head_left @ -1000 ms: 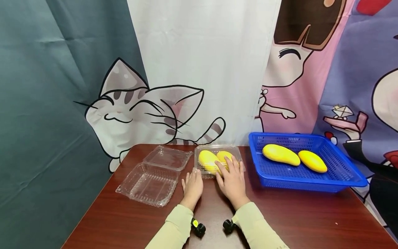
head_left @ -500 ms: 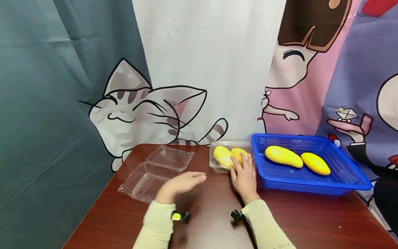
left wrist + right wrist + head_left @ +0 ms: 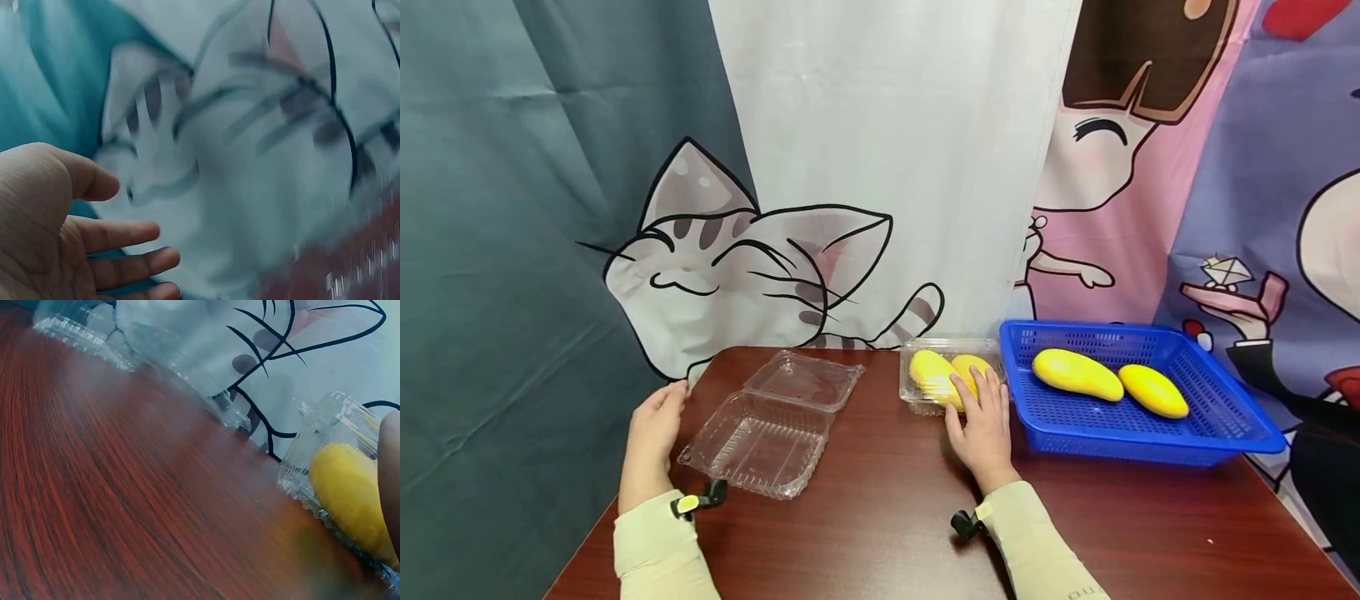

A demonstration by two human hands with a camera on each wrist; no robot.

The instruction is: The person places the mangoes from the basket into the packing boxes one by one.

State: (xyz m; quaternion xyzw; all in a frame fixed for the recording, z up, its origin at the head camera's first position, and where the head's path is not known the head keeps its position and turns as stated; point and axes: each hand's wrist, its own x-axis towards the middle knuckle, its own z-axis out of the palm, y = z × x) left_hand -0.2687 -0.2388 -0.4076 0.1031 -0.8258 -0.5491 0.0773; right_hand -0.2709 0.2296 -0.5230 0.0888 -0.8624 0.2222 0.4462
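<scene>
A lidded clear plastic clamshell box (image 3: 917, 403) at the back of the table holds yellow mangoes (image 3: 931, 372). My right hand (image 3: 982, 433) rests its spread fingers on the box's front right part. In the right wrist view one mango (image 3: 350, 494) shows through the clear wall, beside part of the hand at the frame's edge. A second clamshell box (image 3: 767, 442) lies unfolded on the left, with nothing inside. My left hand (image 3: 653, 433) is at that box's left side, apart from it. In the left wrist view its fingers (image 3: 125, 236) are extended and hold nothing.
A blue plastic basket (image 3: 1142, 446) with two more mangoes (image 3: 1078, 373) stands right of the filled box, right up against it in the head view. A printed curtain (image 3: 880, 167) hangs behind the table's (image 3: 880, 517) back edge.
The filled box has shifted right, up to the basket, with my right hand on it. My left hand has left the filled box and swung left past the unfolded one.
</scene>
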